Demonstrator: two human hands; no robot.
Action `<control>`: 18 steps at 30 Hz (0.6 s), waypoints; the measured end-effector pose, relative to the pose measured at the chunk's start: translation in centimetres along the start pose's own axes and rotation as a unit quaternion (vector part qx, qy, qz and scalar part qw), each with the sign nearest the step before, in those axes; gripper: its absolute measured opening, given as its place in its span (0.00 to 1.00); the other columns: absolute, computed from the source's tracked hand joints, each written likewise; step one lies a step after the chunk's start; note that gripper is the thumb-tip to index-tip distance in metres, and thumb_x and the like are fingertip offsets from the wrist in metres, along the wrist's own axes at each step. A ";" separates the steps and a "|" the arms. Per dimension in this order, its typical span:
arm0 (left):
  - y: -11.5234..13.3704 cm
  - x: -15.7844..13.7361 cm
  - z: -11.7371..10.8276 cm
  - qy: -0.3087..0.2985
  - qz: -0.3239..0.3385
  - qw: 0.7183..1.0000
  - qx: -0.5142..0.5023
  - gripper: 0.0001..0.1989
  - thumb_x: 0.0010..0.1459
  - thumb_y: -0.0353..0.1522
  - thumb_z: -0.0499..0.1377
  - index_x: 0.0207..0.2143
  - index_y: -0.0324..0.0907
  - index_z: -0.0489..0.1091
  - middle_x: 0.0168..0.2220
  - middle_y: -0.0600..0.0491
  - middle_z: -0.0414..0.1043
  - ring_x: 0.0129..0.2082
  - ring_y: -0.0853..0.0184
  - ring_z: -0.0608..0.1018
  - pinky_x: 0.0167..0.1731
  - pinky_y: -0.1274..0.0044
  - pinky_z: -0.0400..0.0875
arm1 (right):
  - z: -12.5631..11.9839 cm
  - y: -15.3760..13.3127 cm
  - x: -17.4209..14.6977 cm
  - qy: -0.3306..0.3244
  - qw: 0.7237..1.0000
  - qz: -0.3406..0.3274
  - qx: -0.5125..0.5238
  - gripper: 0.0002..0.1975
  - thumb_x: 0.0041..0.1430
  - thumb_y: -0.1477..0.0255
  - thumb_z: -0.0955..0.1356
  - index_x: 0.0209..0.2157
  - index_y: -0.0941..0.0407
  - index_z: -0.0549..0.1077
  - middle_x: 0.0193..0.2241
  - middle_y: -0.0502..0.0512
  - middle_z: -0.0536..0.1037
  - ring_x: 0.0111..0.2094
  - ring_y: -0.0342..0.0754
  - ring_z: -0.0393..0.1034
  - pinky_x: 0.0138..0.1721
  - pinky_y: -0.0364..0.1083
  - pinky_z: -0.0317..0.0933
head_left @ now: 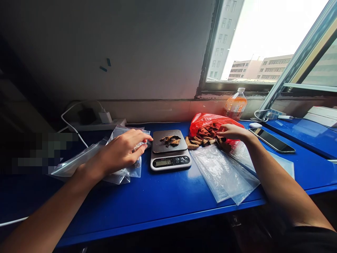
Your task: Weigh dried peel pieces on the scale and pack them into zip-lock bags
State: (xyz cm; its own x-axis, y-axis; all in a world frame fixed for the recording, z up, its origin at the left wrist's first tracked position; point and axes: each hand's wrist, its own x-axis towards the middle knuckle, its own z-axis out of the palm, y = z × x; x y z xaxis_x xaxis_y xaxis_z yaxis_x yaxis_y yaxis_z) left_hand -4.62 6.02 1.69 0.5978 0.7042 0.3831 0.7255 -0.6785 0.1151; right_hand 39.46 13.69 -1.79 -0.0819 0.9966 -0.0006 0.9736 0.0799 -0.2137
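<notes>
A kitchen scale with a lit display stands mid-table, a few curled dark brown dried pieces lying on its plate. Just left of that plate is my left hand, open, its fingers loosely bent and holding nothing visible. Clear zip bags lie beneath it. To the right, a red plastic bag spills a heap of brown peel-like dried pieces. My right hand reaches over that heap with its fingertips drawn together; whatever they grip, if anything, is hidden.
Flat clear bags lie right of the scale, near the front edge. A phone and a white earbud case are further right. Behind the red bag stands an orange drink bottle. A power strip with a white charger sits against the wall.
</notes>
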 end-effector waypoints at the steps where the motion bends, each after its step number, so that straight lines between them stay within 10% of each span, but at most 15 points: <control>1: 0.0 0.0 0.0 0.000 -0.001 1.000 0.001 0.16 0.64 0.39 0.49 0.47 0.45 0.72 0.46 0.53 0.77 0.49 0.60 0.75 0.54 0.70 0.67 | -0.2 -0.5 -0.1 0.021 1.000 0.002 -0.017 0.11 0.58 0.65 0.67 0.28 0.57 0.75 0.24 0.52 0.76 0.27 0.45 0.67 0.28 0.43 0.56; 6: 0.0 0.0 0.1 -0.014 -0.010 1.000 0.004 0.16 0.64 0.39 0.49 0.47 0.46 0.72 0.47 0.53 0.77 0.50 0.60 0.76 0.53 0.70 0.68 | 0.0 -7.2 -1.7 0.192 0.976 -0.076 -0.065 0.10 0.61 0.72 0.64 0.29 0.59 0.75 0.28 0.58 0.77 0.28 0.46 0.68 0.30 0.44 0.54; 11: 0.0 0.0 0.4 -0.018 -0.018 1.000 0.011 0.17 0.64 0.39 0.49 0.47 0.46 0.73 0.46 0.54 0.77 0.51 0.59 0.75 0.53 0.70 0.68 | 2.6 -14.6 -3.4 0.162 0.955 -0.247 0.034 0.09 0.62 0.69 0.67 0.42 0.57 0.76 0.31 0.53 0.77 0.30 0.43 0.68 0.33 0.42 0.57; 18: -0.1 -0.1 0.3 -0.014 -0.005 1.000 0.016 0.17 0.64 0.39 0.49 0.47 0.46 0.73 0.46 0.54 0.77 0.51 0.60 0.75 0.56 0.70 0.66 | 5.0 -16.3 -2.8 0.146 0.944 -0.290 0.060 0.12 0.64 0.66 0.67 0.32 0.58 0.77 0.33 0.56 0.74 0.32 0.44 0.66 0.34 0.44 0.58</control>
State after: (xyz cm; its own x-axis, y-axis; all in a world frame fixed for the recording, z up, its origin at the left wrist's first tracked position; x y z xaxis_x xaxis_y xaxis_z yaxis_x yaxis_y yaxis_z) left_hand -4.62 6.14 1.33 0.5999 0.7162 0.3566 0.7413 -0.6653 0.0890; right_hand 22.74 9.52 -3.21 -0.5137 0.7505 0.4158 0.7508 0.6278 -0.2055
